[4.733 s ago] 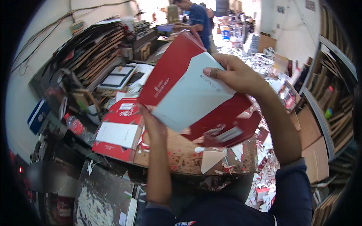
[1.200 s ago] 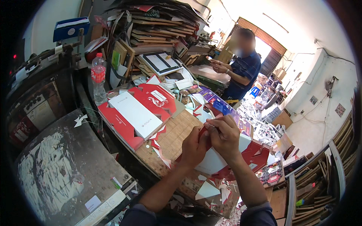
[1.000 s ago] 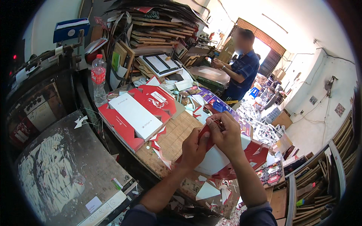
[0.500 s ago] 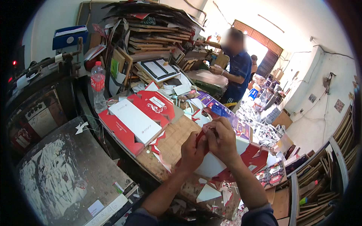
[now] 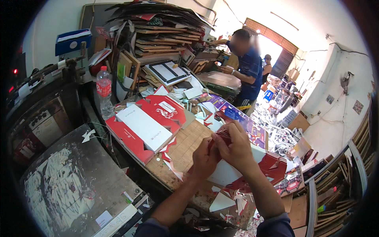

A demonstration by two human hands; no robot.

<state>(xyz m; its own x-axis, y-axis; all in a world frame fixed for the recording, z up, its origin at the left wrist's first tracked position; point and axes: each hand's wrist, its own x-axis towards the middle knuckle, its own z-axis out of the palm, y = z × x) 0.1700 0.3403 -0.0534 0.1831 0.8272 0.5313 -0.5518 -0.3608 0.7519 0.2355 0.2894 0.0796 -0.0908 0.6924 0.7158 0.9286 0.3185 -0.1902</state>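
My left hand (image 5: pixel 205 158) and my right hand (image 5: pixel 238 149) meet over the near part of the workbench, both closed on a small bunch of layered red cardboard (image 5: pixel 224 135). Its pale edges fan out between my fingers, and the fingers hide much of it. Beneath my hands lies a stack of red-and-white cut cardboard blanks (image 5: pixel 225 173), partly covered by my wrists. Farther left on the wooden bench (image 5: pixel 188 138) sits another red-and-white stack of blanks (image 5: pixel 144 128), its long white panel facing up.
White and red scraps (image 5: pixel 221 202) litter the bench's near edge. A plastic bottle (image 5: pixel 104 93) stands behind the left stack. A dark machine table (image 5: pixel 98 170) is at left. Stacked boards (image 5: pixel 166 43) rise at the back, where a person in blue (image 5: pixel 248 67) works.
My fingers have shifted on the red cardboard, and its layered edges now show between them. The view has moved slightly. The person at the back leans farther forward.
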